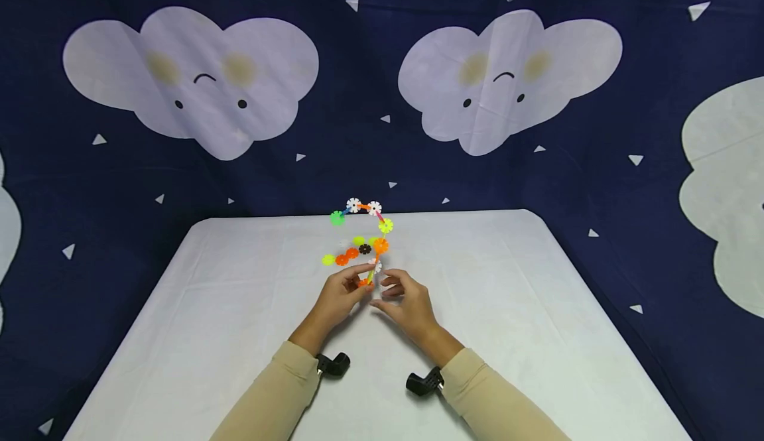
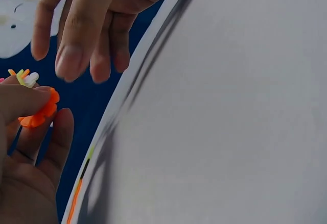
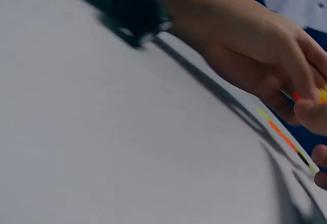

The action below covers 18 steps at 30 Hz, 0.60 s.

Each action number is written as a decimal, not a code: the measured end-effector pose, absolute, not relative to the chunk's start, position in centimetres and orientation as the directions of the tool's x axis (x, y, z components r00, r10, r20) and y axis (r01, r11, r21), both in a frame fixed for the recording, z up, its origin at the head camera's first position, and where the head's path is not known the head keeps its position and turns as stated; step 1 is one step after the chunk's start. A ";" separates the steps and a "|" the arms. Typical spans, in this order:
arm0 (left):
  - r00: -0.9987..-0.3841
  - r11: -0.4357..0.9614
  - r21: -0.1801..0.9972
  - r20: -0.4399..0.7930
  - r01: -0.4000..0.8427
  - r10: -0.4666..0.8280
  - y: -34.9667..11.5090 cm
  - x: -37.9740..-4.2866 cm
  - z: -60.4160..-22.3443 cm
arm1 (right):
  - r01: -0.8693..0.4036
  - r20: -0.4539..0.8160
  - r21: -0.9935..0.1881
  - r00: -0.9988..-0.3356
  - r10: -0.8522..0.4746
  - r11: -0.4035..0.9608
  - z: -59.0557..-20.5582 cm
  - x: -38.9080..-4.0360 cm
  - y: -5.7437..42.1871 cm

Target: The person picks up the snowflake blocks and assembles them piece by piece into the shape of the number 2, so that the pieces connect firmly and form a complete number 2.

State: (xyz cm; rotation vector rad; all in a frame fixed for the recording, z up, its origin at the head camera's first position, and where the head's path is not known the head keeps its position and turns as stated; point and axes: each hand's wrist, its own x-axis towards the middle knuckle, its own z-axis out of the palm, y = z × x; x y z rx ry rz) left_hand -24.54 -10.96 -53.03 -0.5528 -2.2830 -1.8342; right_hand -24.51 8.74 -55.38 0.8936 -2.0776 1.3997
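Note:
My left hand (image 1: 340,294) pinches an orange snowflake disc (image 2: 43,110) between thumb and fingers. It is the near end of a curved chain of linked plastic snowflake discs, which reaches away past a larger-looking orange disc (image 1: 381,246), a yellow disc (image 1: 386,226) and two white discs to a green disc (image 1: 337,218). My right hand (image 1: 412,303) hovers just right of the chain's near end, fingers loosely bent and thumb apart. In the left wrist view nothing shows between its fingers (image 2: 74,55).
Several loose discs lie on the white table (image 1: 239,335) beyond my left hand, among them a yellow one (image 1: 329,260), an orange one (image 1: 342,260) and a black one (image 1: 365,249). Behind the far edge hangs a dark blue cloth (image 1: 358,96) with clouds.

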 end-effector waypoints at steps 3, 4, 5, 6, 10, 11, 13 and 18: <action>-0.918 0.143 0.911 0.365 0.387 0.154 -11.6 -25.4 -53.8 | -0.671 0.626 -0.694 -0.742 -0.241 0.261 -55.1 -25.4 9.3; -0.917 0.124 0.912 0.373 0.390 0.141 -11.8 -25.6 -54.0 | -0.648 0.602 -0.713 -0.761 -0.240 0.267 -54.9 -25.8 9.4; -0.919 0.116 0.915 0.372 0.387 0.133 -12.0 -25.7 -54.1 | -0.622 0.575 -0.732 -0.783 -0.237 0.277 -54.8 -26.2 9.4; -0.920 0.110 0.916 0.373 0.386 0.119 -12.3 -25.9 -54.1 | -0.600 0.551 -0.740 -0.800 -0.238 0.303 -54.8 -26.6 9.4; -0.937 0.086 0.933 0.345 0.348 0.053 -13.0 -26.3 -53.9 | -0.523 0.444 -0.724 -0.852 -0.276 0.451 -54.6 -28.6 8.6; -0.941 0.086 0.937 0.336 0.338 0.043 -13.1 -26.3 -53.9 | -0.506 0.415 -0.705 -0.862 -0.290 0.497 -54.5 -29.1 8.2; -0.940 0.057 0.938 0.340 0.341 0.028 -13.2 -26.4 -54.0 | -0.493 0.374 -0.648 -0.870 -0.322 0.580 -54.3 -30.3 7.4; -0.943 0.023 0.944 0.329 0.330 0.043 -13.2 -26.4 -54.3 | -0.474 0.311 -0.531 -0.880 -0.359 0.702 -53.7 -33.1 5.4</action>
